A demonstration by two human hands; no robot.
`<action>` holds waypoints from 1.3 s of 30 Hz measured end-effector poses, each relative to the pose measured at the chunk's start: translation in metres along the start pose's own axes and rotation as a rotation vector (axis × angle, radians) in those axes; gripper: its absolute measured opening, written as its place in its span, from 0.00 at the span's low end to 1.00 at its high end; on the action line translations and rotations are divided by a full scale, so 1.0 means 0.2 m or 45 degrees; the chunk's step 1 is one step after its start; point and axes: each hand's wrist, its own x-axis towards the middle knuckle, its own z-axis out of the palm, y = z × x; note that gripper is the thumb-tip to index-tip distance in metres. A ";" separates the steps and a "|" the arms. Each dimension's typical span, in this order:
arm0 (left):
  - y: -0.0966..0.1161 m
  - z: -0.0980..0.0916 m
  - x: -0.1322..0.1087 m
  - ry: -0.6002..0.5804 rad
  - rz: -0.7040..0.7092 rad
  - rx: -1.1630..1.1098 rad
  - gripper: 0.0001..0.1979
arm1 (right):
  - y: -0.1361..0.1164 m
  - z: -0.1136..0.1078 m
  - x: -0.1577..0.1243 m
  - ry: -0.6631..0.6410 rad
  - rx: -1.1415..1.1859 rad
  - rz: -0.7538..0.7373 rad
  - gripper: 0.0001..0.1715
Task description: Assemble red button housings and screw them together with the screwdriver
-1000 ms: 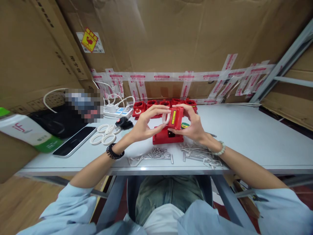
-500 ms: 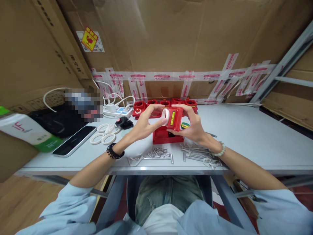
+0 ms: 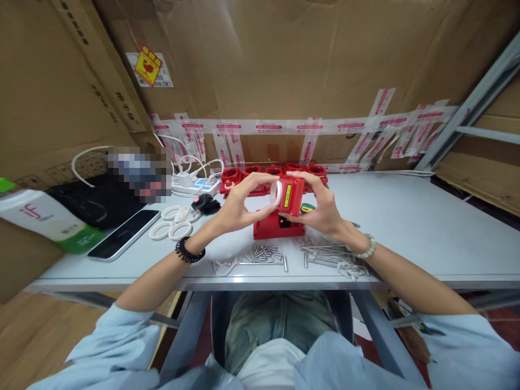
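Both hands raise a red housing over the grey table.

The right hand [image 3: 320, 211] clasps the red housing [image 3: 293, 195] from its far side, fingers curled around it, just above a second red block [image 3: 276, 227] on the table [image 3: 406, 227]. The left hand [image 3: 238, 208] – thumb and fingers half-closed – presses a white ring [image 3: 276, 193] against the housing's left face. Loose screws [image 3: 266, 253] lie near the front edge – spare white rings [image 3: 173, 227] to the left.

Lt blue sleeves [image 3: 122, 336], blk coil band on L wrist [image 3: 189, 252], pale bead bracelet R wrist [image 3: 365, 248], faded jeans [image 3: 280, 319]
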 end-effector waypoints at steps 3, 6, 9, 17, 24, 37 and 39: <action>0.00 0.00 0.00 0.031 0.072 0.019 0.27 | 0.00 0.00 0.00 0.026 0.055 0.032 0.47; -0.01 0.01 0.00 0.069 -0.086 -0.035 0.26 | -0.01 0.00 0.00 0.022 0.036 0.044 0.47; -0.02 0.00 -0.01 0.050 -0.045 0.056 0.23 | -0.01 -0.01 0.00 -0.006 -0.011 0.031 0.46; -0.02 -0.03 0.00 0.011 0.049 0.142 0.27 | -0.02 -0.01 0.01 0.012 0.083 0.067 0.47; -0.01 -0.02 0.00 0.013 0.313 0.313 0.31 | -0.05 -0.02 0.03 -0.035 0.373 0.345 0.47; 0.06 -0.02 0.00 -0.013 0.619 0.653 0.34 | -0.05 -0.07 0.08 -0.077 0.628 0.478 0.36; 0.05 -0.01 0.00 -0.014 0.521 0.563 0.33 | -0.05 -0.06 0.08 -0.054 0.620 0.498 0.36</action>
